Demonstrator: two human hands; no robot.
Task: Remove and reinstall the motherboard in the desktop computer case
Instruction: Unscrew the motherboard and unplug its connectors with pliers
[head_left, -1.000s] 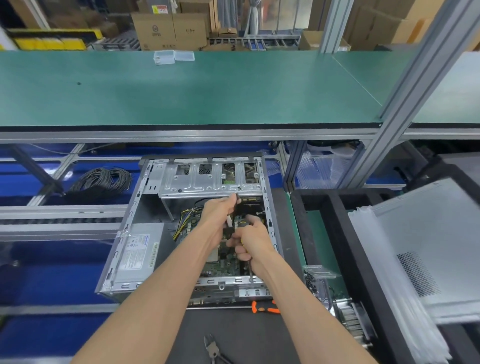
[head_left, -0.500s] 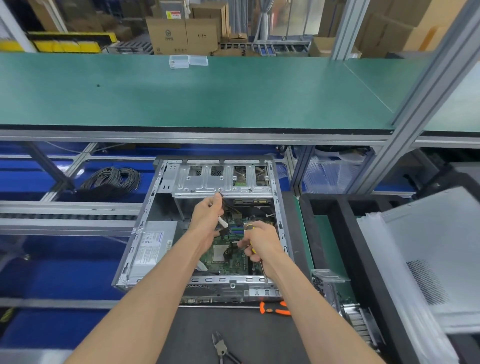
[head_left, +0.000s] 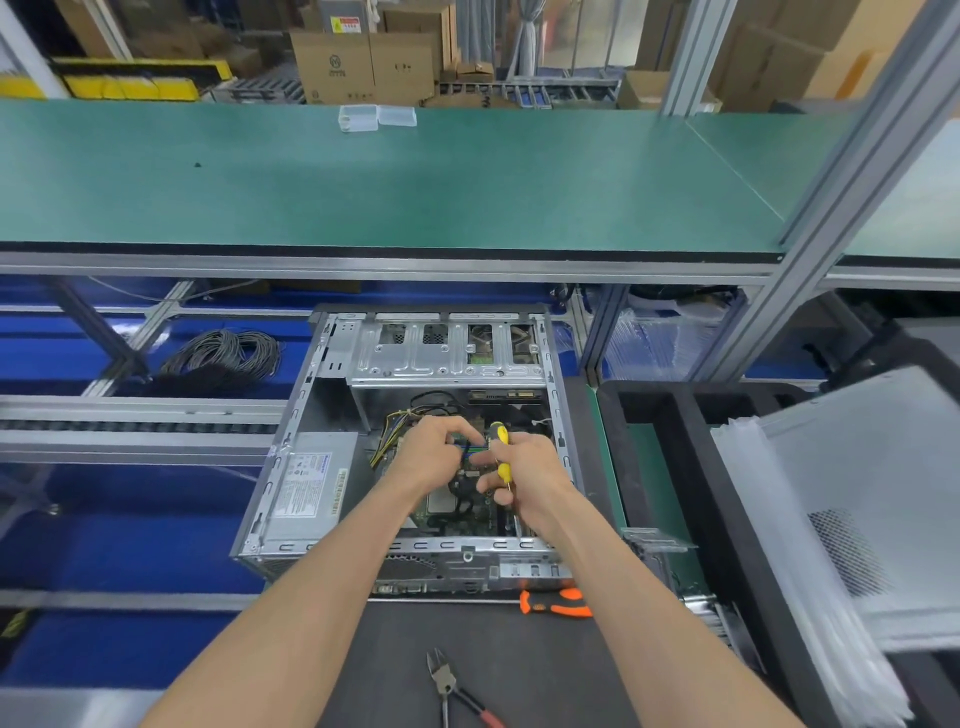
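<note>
An open grey desktop case lies flat on the dark mat, its green motherboard partly hidden under both hands. My right hand grips a yellow-and-black screwdriver, shaft pointing down toward the board. My left hand is curled over the board just left of it, fingertips at some small blue cables; whether it pinches them is hidden. A silver power supply fills the case's left side, and a drive cage spans the far end.
Orange-handled pliers lie at the case's near right corner. Side cutters lie on the mat nearer me. A coil of grey cable sits to the left on blue. A black tray with a case side panel stands right. A green shelf overhangs beyond.
My left hand came down from the drive cage edge to the board beside my right hand. My right hand turned, so the screwdriver's yellow handle now shows above it.
</note>
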